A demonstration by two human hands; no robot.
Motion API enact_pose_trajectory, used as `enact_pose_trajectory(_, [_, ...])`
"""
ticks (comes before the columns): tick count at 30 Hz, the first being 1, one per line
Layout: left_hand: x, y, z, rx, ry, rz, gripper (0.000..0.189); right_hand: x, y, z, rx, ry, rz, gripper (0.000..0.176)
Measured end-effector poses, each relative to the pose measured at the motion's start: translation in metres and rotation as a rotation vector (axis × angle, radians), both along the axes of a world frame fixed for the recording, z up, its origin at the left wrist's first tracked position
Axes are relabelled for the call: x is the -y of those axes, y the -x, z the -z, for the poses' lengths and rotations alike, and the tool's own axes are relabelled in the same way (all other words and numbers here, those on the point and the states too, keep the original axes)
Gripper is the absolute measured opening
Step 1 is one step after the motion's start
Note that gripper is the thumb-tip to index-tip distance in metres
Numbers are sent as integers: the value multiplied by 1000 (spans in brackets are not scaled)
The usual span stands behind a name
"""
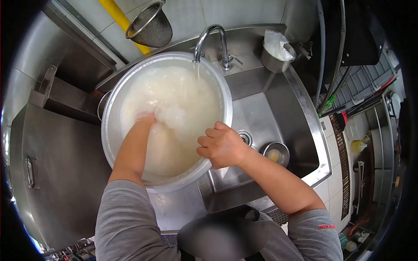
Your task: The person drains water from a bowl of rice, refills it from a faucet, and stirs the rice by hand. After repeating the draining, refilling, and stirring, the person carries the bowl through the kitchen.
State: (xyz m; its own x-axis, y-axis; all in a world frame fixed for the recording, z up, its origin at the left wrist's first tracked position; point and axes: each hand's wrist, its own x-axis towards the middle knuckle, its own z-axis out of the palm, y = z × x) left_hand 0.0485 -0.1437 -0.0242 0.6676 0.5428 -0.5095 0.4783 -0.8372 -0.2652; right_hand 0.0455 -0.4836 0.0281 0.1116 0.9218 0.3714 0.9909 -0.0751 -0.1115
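Observation:
A wide metal pot (227, 102) stands at the left part of the sink, filled with milky white water (183, 93). My left hand (147, 118) is sunk in that water past the wrist, so its fingers are hidden, and the surface froths pale beside it. With fingers curled over the pot's right rim, my right hand (221, 145) holds the pot. A chrome faucet (210, 30) arches over the far rim, and a thin stream of water falls from it into the pot.
The steel sink basin (254, 113) lies to the right, holding a small metal bowl (283, 153). A metal container with a plastic bag (278, 48) sits at the back corner. A mesh strainer (152, 28) hangs on the wall. Left stands a steel cabinet (65, 174).

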Motion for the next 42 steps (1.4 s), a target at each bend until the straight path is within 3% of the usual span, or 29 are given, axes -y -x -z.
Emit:
enact_pose_trajectory(1, [-17, 0, 8, 0, -3, -2, 49, 0, 0, 1, 1, -8, -1, 36])
enact_pose_trajectory(3, [-75, -2, 36, -153, -90, 452, 48, -1, 0, 3, 2, -27, -6, 36])
enact_pose_trajectory(7, [-107, 33, 50, -323, -101, 470, 43, -1, -1, 8, -11, -102, -8, 34])
enact_pose_trajectory(14, [-6, 83, 0, -395, 362, 164, 36, 0, 0, 8, -2, -129, 6, 30])
enact_pose_trajectory(17, [59, 86, -9, -428, 494, 176, 34, 0, 0, 8, -13, -116, -4, 30])
enact_pose_trajectory(20, [113, 68, -7, -213, 650, 120, 26, -1, -1, 13, -44, -214, -11, 24])
enact_pose_trajectory(22, [102, 60, 51, 142, 841, 569, 29, -1, -1, 13, -48, -248, -9, 25])
enact_pose_trajectory(23, [111, 53, 52, 136, 850, 571, 29, -1, -1, 13, -48, -289, -16, 26])
enact_pose_trajectory(25, [132, 24, 40, 50, 290, 965, 28, 0, -1, 12, -44, -262, -18, 28])
enact_pose_trajectory(27, [125, -6, 36, -82, 211, 774, 31, 0, -3, 11, -33, -230, -18, 30])
enact_pose_trajectory(29, [102, -33, 37, -43, 375, 304, 38, 1, -3, 11, -46, -224, -46, 35])
enact_pose_trajectory(31, [91, -50, 3, -10, 259, 351, 46, 3, -3, 8, -50, -168, -42, 33])
enact_pose_trajectory(33, [9, -65, 88, 96, 486, 85, 50, 5, -4, 4, -49, -121, -41, 32])
enact_pose_trajectory(35, [10, -55, 32, -109, -148, 699, 52, 5, -4, 4, -40, -136, -45, 32])
enact_pose_trajectory(36, [-23, -52, 57, -114, -149, 701, 52, 4, -3, 5, -44, -139, -43, 32])
enact_pose_trajectory(37, [-72, -50, 105, 35, -109, 474, 51, 3, -3, 8, -47, -167, -42, 35])
enact_pose_trajectory(38, [-77, -49, 108, 183, -67, 246, 49, 3, -4, 10, -48, -194, -41, 39])
enact_pose_trajectory(42, [-55, -77, 106, 359, 64, 21, 51, 3, -4, 10, -50, -174, -66, 39])
